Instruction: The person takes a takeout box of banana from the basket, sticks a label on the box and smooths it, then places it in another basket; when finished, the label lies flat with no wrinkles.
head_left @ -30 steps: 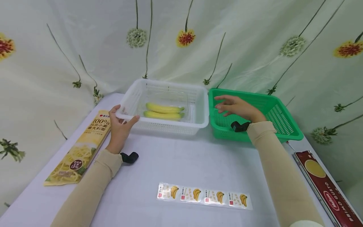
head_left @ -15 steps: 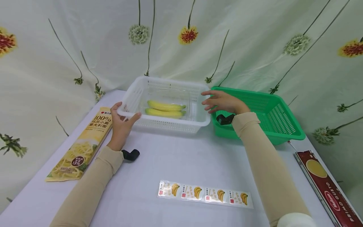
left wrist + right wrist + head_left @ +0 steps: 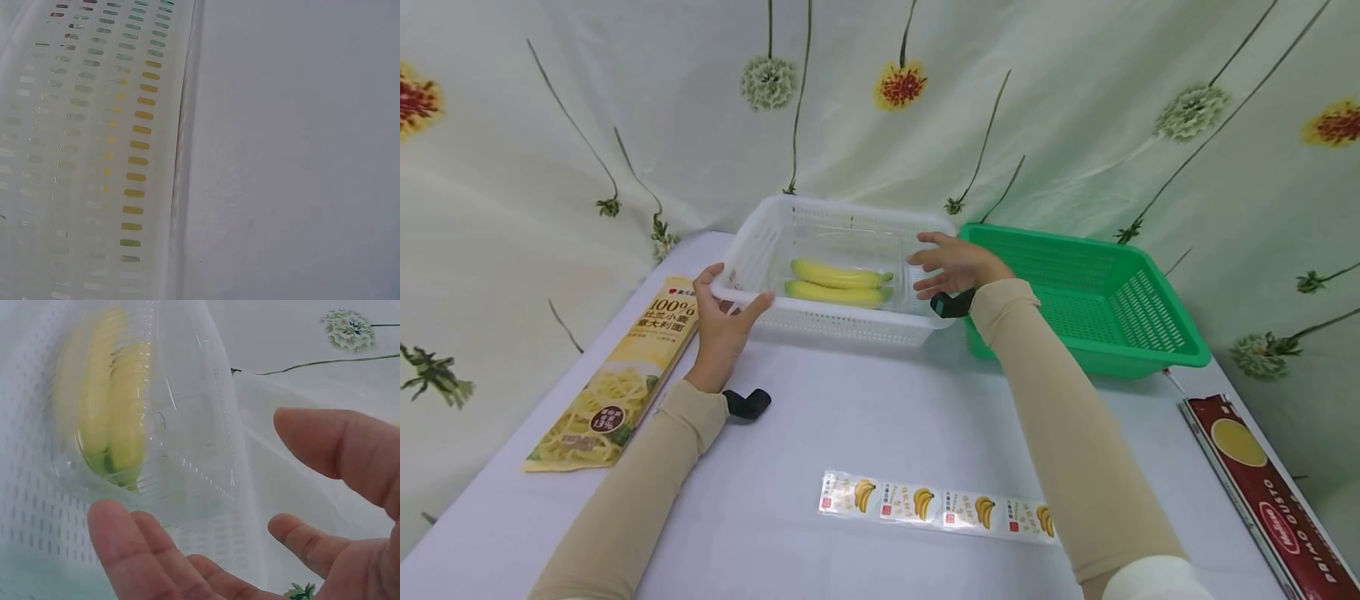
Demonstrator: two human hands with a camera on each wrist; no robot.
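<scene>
Hands frame a white basket (image 3: 842,275) at the back of the table (image 3: 865,417). Left hand (image 3: 722,321), its grip spread round the near-left corner rim, holds the basket; right hand (image 3: 951,267) hovers at the right rim, fingers (image 3: 144,556) loosely open and holding nothing. Bananas (image 3: 838,283) in a clear plastic box lie inside, just left of the right hand, the nearer one. Their long axis runs left to right, with the green stem ends pointing right toward that hand.
</scene>
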